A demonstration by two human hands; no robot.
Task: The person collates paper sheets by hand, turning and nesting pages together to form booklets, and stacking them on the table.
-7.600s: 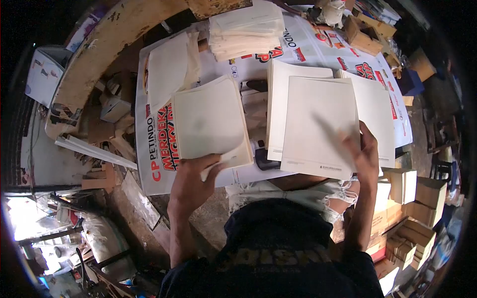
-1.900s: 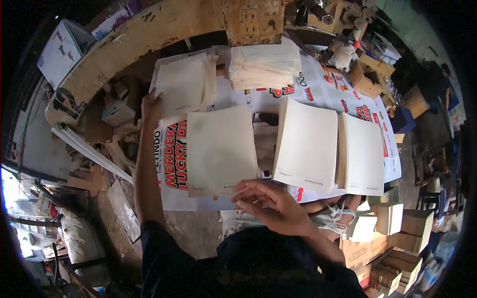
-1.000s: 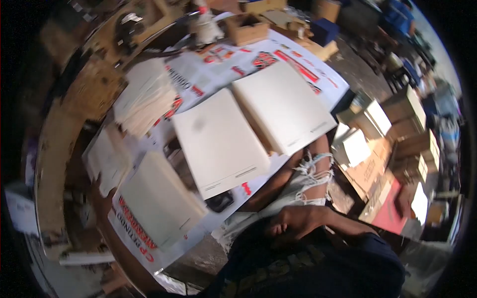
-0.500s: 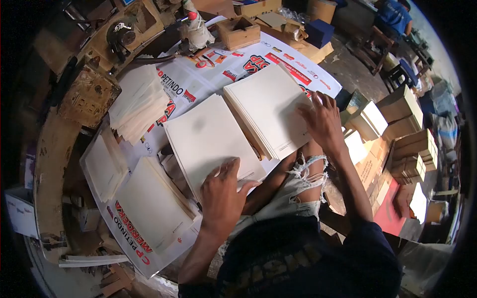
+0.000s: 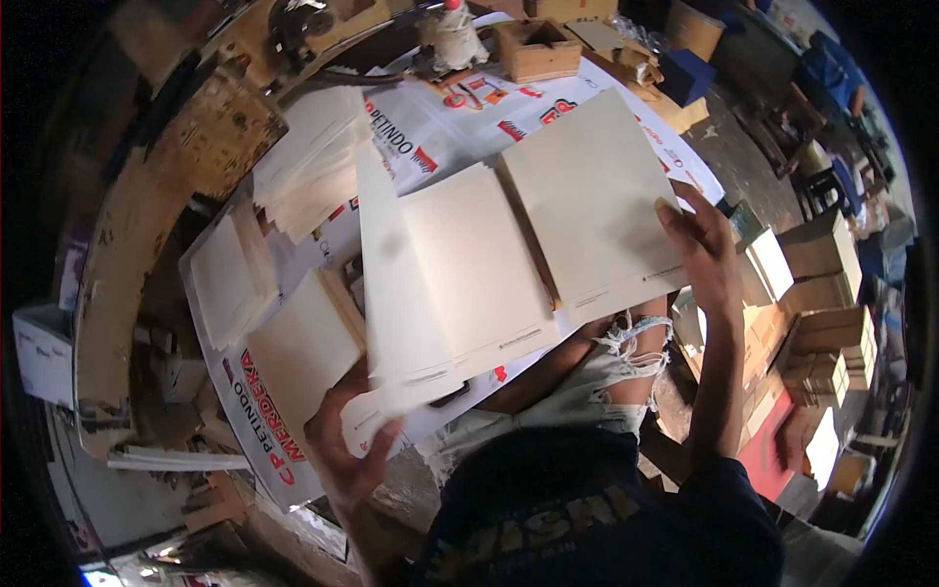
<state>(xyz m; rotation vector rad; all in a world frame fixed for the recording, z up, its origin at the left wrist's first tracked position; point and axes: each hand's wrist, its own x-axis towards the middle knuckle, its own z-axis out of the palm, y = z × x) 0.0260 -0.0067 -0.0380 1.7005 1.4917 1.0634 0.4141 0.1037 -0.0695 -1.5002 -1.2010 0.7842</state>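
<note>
As the left hand [image 5: 350, 440] grips, the sheet [image 5: 384, 269] points lengthwise forward.

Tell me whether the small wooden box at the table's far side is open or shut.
Open: no lid covers the wooden box, and its dark inside shows within the rim.

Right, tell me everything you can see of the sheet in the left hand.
The sheet is thin, off-white and looks like paper, with faint marks near its lower end, too blurred to read. The left hand grips that lower end, which looks bent. The rest slants away over the left side of the middle stack; whether they touch, I cannot tell.
</note>
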